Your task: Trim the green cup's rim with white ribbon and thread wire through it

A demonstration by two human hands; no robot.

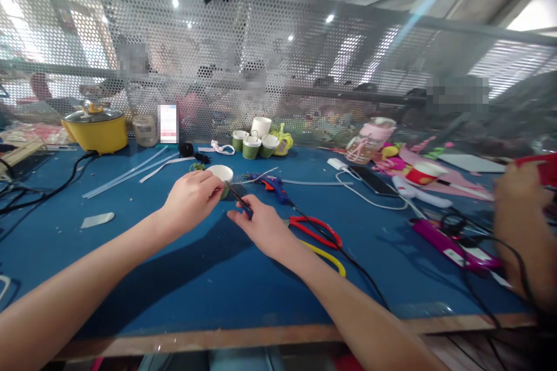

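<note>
My left hand [191,200] is closed in a pinch at the near side of a small white-and-green cup [221,173]. What lies between its fingertips is hidden. In my right hand [265,227] is a slim dark tool [244,206], its thin end pointing up and left toward the left fingertips and the cup. A blue glue gun [275,186] lies just beyond the right hand. Scissors with a red handle loop [319,231] and a yellow one [326,255] lie partly under my right forearm.
Several green-and-white cups [251,147] stand at the back beside a yellow pot [100,130]. Clear glue sticks [126,173] lie left. A phone [373,179], cables and a purple power strip [455,246] are right, near another person's hand [520,203]. Perforated metal screen [304,69] behind.
</note>
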